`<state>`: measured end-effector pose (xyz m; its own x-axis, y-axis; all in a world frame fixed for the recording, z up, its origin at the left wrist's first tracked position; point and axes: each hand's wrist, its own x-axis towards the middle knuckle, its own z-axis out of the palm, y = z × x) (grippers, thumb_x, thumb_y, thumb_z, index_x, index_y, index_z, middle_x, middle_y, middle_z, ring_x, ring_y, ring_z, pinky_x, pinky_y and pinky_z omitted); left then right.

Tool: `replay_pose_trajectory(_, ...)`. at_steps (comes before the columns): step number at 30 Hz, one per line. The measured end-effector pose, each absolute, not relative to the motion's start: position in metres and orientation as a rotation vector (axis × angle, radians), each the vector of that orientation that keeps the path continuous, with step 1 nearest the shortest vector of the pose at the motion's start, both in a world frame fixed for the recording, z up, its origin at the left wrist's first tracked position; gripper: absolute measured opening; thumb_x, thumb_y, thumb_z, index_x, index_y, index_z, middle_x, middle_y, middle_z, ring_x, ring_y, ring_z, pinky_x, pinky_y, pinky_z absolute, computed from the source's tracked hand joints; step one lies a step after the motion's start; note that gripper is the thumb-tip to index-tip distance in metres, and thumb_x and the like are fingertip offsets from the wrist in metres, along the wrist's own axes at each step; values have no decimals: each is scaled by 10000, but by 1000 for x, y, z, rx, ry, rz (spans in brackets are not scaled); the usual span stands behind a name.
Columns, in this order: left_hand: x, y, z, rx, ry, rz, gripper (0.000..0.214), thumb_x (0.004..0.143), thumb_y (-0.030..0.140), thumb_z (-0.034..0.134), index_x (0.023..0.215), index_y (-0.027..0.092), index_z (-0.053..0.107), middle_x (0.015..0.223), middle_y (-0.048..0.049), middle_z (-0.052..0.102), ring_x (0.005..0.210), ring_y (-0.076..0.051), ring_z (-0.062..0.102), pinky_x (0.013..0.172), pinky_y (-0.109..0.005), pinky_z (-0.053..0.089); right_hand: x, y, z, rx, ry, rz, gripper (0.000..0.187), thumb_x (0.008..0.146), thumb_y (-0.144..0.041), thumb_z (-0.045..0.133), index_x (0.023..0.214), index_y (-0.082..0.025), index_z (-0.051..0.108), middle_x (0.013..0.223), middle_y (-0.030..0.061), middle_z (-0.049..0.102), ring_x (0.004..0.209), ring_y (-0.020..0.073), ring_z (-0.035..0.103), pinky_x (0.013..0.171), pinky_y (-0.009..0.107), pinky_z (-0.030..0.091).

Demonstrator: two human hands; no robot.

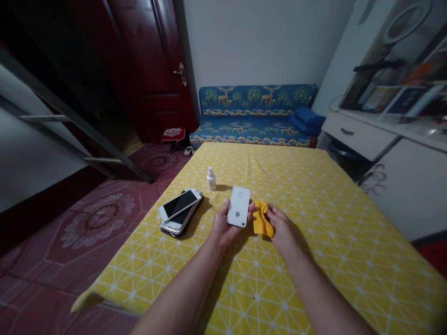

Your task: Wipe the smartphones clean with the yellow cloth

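Held above the worktop (324, 195), right of the stacked phones (180, 205): white phone (238, 204), clamped by its long edges in the fingers of the left hand (222, 229). Probably light, stiff, slippery, fragile; best gripped there. Pinched in the right hand (281, 229): soft-looking yellow cloth (260, 221).

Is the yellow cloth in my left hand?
No, your right hand holds the yellow cloth, while your left hand holds the white phone.

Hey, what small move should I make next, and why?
Probably bring the yellow cloth in your right hand onto the phone: your left hand holds it with its back facing up, and the cloth is close beside it.
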<state>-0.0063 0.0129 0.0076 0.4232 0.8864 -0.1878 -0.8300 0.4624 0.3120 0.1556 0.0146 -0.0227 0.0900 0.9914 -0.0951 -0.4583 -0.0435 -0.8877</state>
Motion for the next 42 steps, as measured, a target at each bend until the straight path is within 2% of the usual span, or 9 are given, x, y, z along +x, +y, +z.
replay_pose_trajectory(5, -4, 12, 4, 186, 357, 984, 539, 959, 387, 416, 1404, 83, 432, 1125, -191, 689, 1005, -300, 682, 800, -369, 534, 150, 12, -14, -933, -722, 1390, 324, 763, -493, 674, 939, -222, 642, 920, 53, 748, 795, 227, 715, 669, 350, 587)
replay_pose_trajectory(10, -1, 12, -1, 285, 359, 955, 551, 971, 404, 379, 1354, 17, 467, 1080, -210, 701, 933, -268, 701, 795, -347, 528, 148, 9, -16, -967, -854, 1321, 401, 649, -341, 787, 994, -251, 602, 914, -2, 734, 700, 167, 689, 603, 268, 552)
replay_pose_trajectory(14, 1, 11, -2, 397, 459, 982, 542, 968, 429, 382, 1262, 4, 546, 999, -206, 724, 797, -228, 710, 772, -319, 524, 149, 9, -19, -1039, -862, 1250, 384, 668, -388, 785, 981, -240, 620, 779, -14, 715, 607, 140, 657, 571, 251, 536)
replay_pose_trajectory(17, 2, 11, -4, 429, 526, 998, 532, 957, 435, 405, 1230, 9, 572, 948, -197, 734, 718, -207, 697, 745, -309, 520, 149, 8, -18, -1062, -866, 1222, 399, 682, -436, 770, 983, -211, 639, 733, 6, 707, 624, 155, 662, 579, 258, 534)
replay_pose_trajectory(22, 3, 12, -6, 455, 554, 1032, 536, 936, 443, 448, 1221, 9, 579, 909, -196, 734, 654, -200, 676, 702, -307, 512, 149, 5, -15, -1076, -868, 1119, 336, 679, -415, 767, 914, -194, 673, 834, 15, 713, 704, 155, 662, 634, 257, 530)
replay_pose_trajectory(25, 3, 11, -5, 490, 553, 1044, 536, 925, 450, 466, 1216, 16, 587, 909, -197, 733, 649, -195, 671, 694, -301, 507, 151, 5, -17, -1118, -868, 1045, 313, 710, -412, 733, 936, -203, 672, 880, 20, 707, 751, 173, 665, 659, 282, 542)
replay_pose_trajectory(29, 4, 9, -3, 513, 575, 1053, 544, 918, 463, 463, 1200, 19, 604, 910, -206, 732, 637, -193, 666, 677, -296, 501, 157, 8, -23, -1192, -880, 990, 314, 738, -428, 676, 964, -211, 649, 852, 40, 717, 726, 210, 676, 607, 311, 550)
replay_pose_trajectory(34, 7, 7, -1, 556, 647, 1077, 503, 922, 446, 457, 1140, 30, 639, 882, -196, 734, 616, -174, 652, 651, -273, 492, 162, 11, -23, -1278, -955, 889, 370, 726, -373, 636, 1064, -223, 622, 848, 48, 733, 739, 227, 694, 605, 307, 547)
replay_pose_trajectory(42, 7, 9, 0, 516, 698, 1227, 397, 902, 407, 517, 1080, 85, 664, 879, -142, 731, 710, -180, 663, 688, -278, 502, 169, 20, -29, -1403, -1142, 758, 263, 724, -353, 560, 903, -200, 677, 903, 88, 736, 820, 257, 690, 715, 382, 559)
